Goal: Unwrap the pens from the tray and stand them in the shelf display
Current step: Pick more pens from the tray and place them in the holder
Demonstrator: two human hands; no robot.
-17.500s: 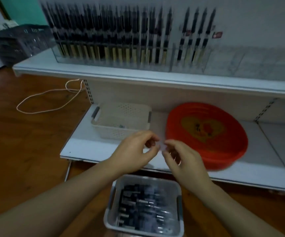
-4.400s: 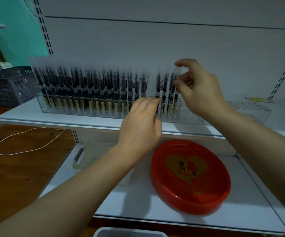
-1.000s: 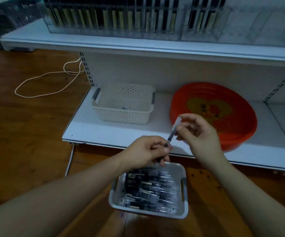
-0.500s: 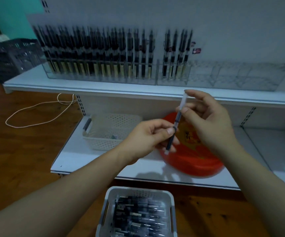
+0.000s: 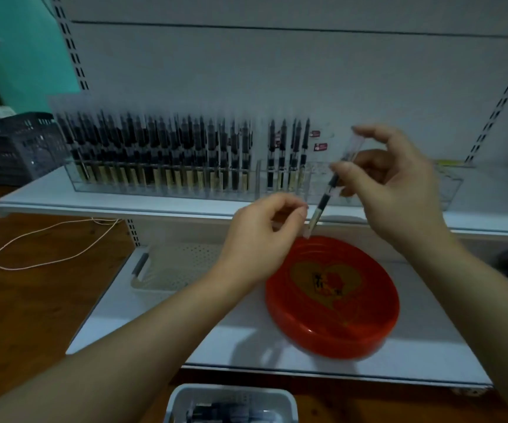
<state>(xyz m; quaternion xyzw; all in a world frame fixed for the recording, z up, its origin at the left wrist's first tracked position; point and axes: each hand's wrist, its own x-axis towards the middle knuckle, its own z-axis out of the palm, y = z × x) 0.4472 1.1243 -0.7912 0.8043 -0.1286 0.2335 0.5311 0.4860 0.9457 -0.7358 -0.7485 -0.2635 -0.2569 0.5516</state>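
Mid-unwrap here, by the look of it. The right hand (image 5: 396, 184) pinches a slim black pen in a clear plastic sleeve (image 5: 326, 196), tilted, held in the air in front of the clear acrylic shelf display (image 5: 167, 181). The left hand (image 5: 262, 239) has fingers curled at the pen's lower tip; it's blurry, so I think it's tugging the wrapper, not certain. Next up: sleeve off, then drop the pen upright into a free slot right of the standing pens. The white tray of wrapped pens (image 5: 231, 404) sits below.

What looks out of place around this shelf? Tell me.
A loose white cord lies looped on the wooden floor left of the shelving. Otherwise nothing stands out; pens in the clear display rack stand upright.
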